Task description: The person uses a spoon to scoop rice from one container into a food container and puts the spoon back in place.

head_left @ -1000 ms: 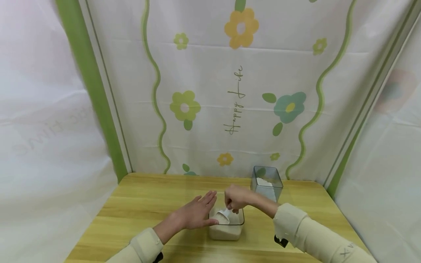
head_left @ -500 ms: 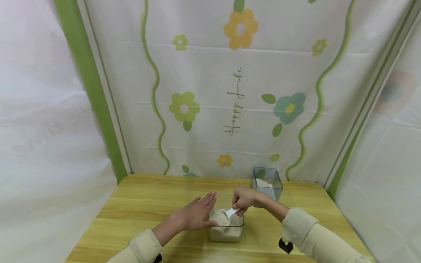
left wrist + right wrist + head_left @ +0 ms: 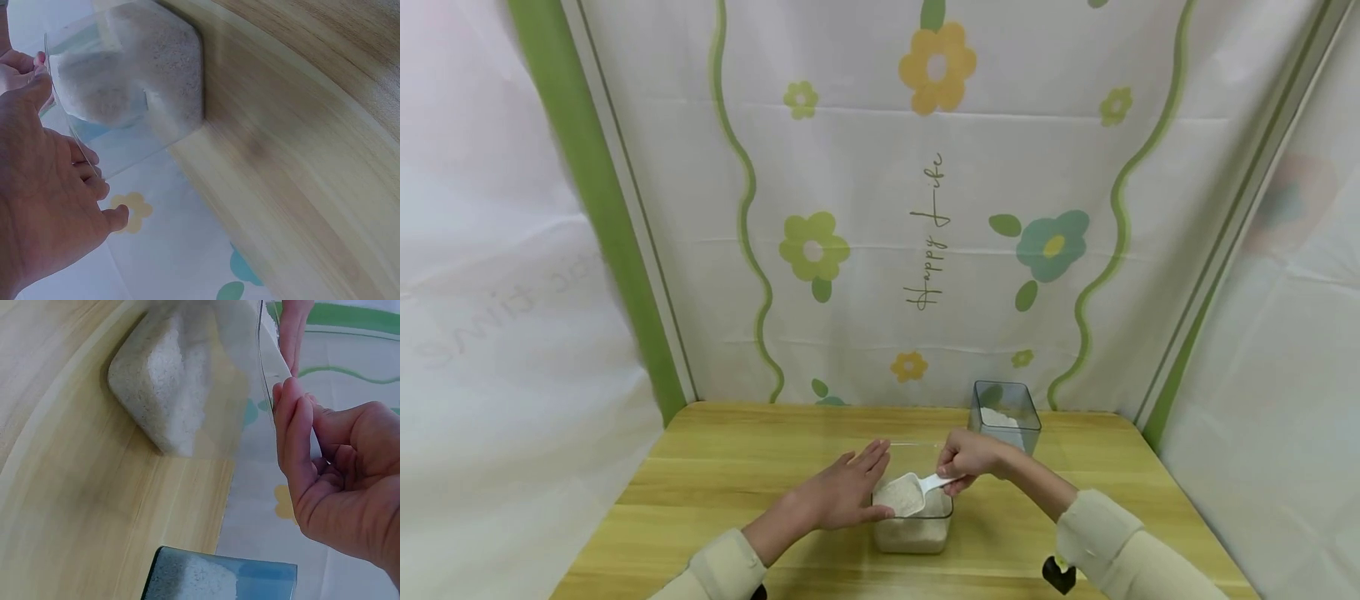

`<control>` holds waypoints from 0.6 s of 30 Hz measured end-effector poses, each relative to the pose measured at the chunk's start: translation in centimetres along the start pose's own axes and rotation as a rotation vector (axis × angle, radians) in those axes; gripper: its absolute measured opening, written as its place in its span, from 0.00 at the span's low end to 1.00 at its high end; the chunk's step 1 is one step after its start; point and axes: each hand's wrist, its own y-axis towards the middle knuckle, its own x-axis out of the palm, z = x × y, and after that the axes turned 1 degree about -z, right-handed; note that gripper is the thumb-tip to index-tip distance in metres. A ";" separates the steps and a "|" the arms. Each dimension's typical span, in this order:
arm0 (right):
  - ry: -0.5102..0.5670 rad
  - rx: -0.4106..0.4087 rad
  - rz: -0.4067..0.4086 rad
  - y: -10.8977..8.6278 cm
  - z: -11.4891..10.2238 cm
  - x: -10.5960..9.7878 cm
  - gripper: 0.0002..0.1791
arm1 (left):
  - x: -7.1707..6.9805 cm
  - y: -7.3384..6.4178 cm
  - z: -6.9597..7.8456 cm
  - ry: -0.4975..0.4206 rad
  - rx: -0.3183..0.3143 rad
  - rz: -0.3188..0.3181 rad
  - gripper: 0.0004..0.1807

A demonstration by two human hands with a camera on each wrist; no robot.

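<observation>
My right hand (image 3: pixel 967 461) grips the handle of a white scoop (image 3: pixel 929 483). The scoop's bowl is heaped with pale grain (image 3: pixel 902 494) that looks like rice, held over a clear square container (image 3: pixel 913 537) partly filled with the same grain. My left hand (image 3: pixel 842 492) rests at the container's left rim, fingers extended and the thumb along the near edge. In the left wrist view the left hand (image 3: pixel 56 194) lies against the clear wall, the loaded bowl visible through it. In the right wrist view the right hand (image 3: pixel 337 469) has its fingers curled round the handle.
Behind and to the right stands a bluish clear container (image 3: pixel 1006 412) with white grain or powder inside. The wooden table (image 3: pixel 760 450) ends at a flowered curtain (image 3: pixel 865 333) at the back, with more curtain on both sides.
My right hand has moved right and drawn the scoop up out of the grain, its bowl now level and full. My left hand stays at the rim.
</observation>
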 end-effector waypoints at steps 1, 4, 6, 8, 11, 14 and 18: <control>0.010 -0.001 0.001 -0.1 0.2 -0.1 0.11 | 0.0 0.0 0.0 0.000 -0.001 -0.002 0.50; 0.043 -0.009 0.001 -0.4 0.7 -0.2 0.12 | 0.1 0.0 0.0 -0.004 0.001 -0.002 0.50; 0.077 -0.013 -0.001 -0.7 0.9 -0.3 0.12 | 0.1 0.0 -0.1 -0.011 0.003 -0.005 0.50; 0.095 -0.021 -0.005 -0.9 1.0 -0.4 0.13 | 0.1 0.0 -0.1 -0.016 0.008 -0.002 0.50; 0.114 -0.029 -0.003 -1.3 1.3 -0.5 0.14 | 0.2 -0.1 -0.2 -0.017 0.014 0.004 0.51; 0.137 -0.029 0.008 -1.8 1.6 -0.8 0.13 | 0.2 -0.1 -0.2 -0.024 0.022 0.009 0.51; 0.193 -0.024 0.014 -2.4 2.1 -1.1 0.13 | 0.2 -0.1 -0.3 -0.034 0.026 0.007 0.51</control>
